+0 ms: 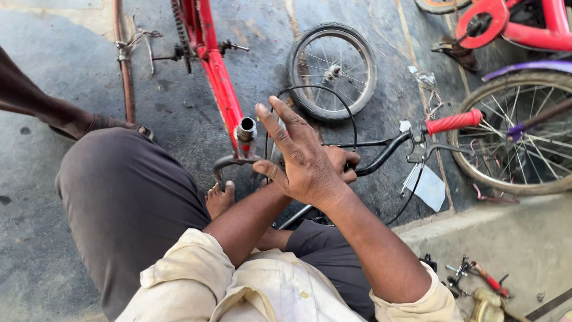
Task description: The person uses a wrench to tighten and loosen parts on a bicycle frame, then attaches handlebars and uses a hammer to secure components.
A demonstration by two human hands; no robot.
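Squatting on the dark concrete floor (53, 262), the person works over a red steel bicycle frame (217, 77) that lies with its silver head tube (246, 132) pointing up toward them. Their right hand (304, 161) is raised in front of the tube, fingers spread and slack, gripping nothing; it hovers just above the other hand. Their left hand (342, 164) lies mostly hidden beneath it, knuckles curled around the middle of a black curved metal handlebar (384, 152), close beside the head tube. The bar runs off to the right and ends in a red rubber grip (454, 121) with a grey brake lever (426, 152) under it, and a thin black cable (333, 95) loops up from the bar over the floor. A bare foot (219, 200) rests just below the head tube, next to a bent chrome bar end (229, 162).

Behind the cable lies a small spoked wheel with a black tyre (332, 70). At the right edge stands a larger spoked wheel with a worn tan tyre (517, 134), and above it part of a second red bicycle (518, 24). A white scrap of paper (429, 188) lies under the brake lever. On the pale ledge at lower right sit small tools with red handles (485, 279).
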